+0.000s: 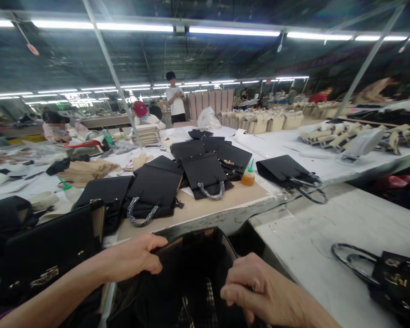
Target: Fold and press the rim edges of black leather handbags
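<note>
A black handbag (191, 278) stands open right in front of me at the bottom middle. My left hand (133, 257) is closed on its left rim, thumb along the top edge. On the right rim my right hand (256, 287) curls its fingers over the edge and grips it. The inside of the bag is dark, with a checked lining showing low down.
Several black handbags (157, 187) with wrapped handles lie on the brown board of the table ahead, beside an orange glue bottle (248, 175). Another black bag (392, 278) lies at the right on the white table (328, 228). People work at benches behind.
</note>
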`<state>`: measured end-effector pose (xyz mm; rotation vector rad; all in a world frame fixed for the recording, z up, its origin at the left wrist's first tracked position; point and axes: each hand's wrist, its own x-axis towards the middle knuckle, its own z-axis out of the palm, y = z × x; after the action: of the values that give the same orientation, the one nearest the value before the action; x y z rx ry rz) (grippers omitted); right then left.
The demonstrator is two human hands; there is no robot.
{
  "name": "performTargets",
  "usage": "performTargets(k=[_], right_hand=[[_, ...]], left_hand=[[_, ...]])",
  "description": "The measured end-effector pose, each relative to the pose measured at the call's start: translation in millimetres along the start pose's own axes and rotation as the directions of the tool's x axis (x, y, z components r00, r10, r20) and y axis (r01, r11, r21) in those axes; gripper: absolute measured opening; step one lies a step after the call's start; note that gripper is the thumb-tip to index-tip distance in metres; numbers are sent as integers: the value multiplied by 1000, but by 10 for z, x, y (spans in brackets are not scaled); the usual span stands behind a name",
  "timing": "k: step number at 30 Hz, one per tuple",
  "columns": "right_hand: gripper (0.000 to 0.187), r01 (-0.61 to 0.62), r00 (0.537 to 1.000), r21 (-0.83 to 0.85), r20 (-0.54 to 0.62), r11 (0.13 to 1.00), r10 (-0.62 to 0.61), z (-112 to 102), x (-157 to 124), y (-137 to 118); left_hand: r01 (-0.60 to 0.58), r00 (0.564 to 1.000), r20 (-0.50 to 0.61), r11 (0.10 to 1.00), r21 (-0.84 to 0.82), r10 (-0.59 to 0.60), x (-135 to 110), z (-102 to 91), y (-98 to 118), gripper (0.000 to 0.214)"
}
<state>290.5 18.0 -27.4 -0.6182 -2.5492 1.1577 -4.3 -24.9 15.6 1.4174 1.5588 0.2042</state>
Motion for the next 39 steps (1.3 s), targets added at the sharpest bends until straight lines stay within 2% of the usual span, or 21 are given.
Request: performTargets(k=[2,4,6,9,11,15,17,20,23,27,34,39], right_hand=[[28,-37,999,-155,23,987,41,14,-23,-70],[13,-87,996,-227,-29,970,82,51,26,-116],[12,-109,992,-253,-95,961,87,85,127,-109],[18,-28,984,-340,-174,940,-34,66,316,-19],[21,72,975,-370,-168,926,-143,0,446,57],[17,269,959,-227,-25,936,-282,-148,720,202],[13,284,959,-115,19,952,-284,-176,852,274],[11,231,971,61,43,971,-234,-145,1020,379],[10,150,988,217,10,965,-156,-43,1141,471],[14,81,989,290,-143,954,-41,134,1244,546],[18,50,970,216,-241,975,4,316,1376,555],[20,42,976,171,-218,984,-4,368,1442,583]], left_hand=[[-2,1000,9,1000,-12,2,-73,84,-28,15],[2,999,46,999,-41,-1,-118,171,-12,17],[13,996,89,998,-64,-7,-141,230,24,18],[-3,996,93,999,-50,8,-152,248,64,20],[-17,995,97,999,-47,21,-152,234,63,20],[-16,994,104,998,-60,22,-145,201,7,19],[-9,995,99,997,-72,16,-146,182,-39,18],[21,997,79,994,-109,-13,-172,142,-132,20],[45,999,0,991,-125,-45,-243,108,-262,25],[77,985,-139,981,-180,-103,-420,134,-448,28],[121,927,-290,922,-367,-237,-794,376,-634,40],[104,854,-447,929,-355,-266,-839,517,-742,32]])
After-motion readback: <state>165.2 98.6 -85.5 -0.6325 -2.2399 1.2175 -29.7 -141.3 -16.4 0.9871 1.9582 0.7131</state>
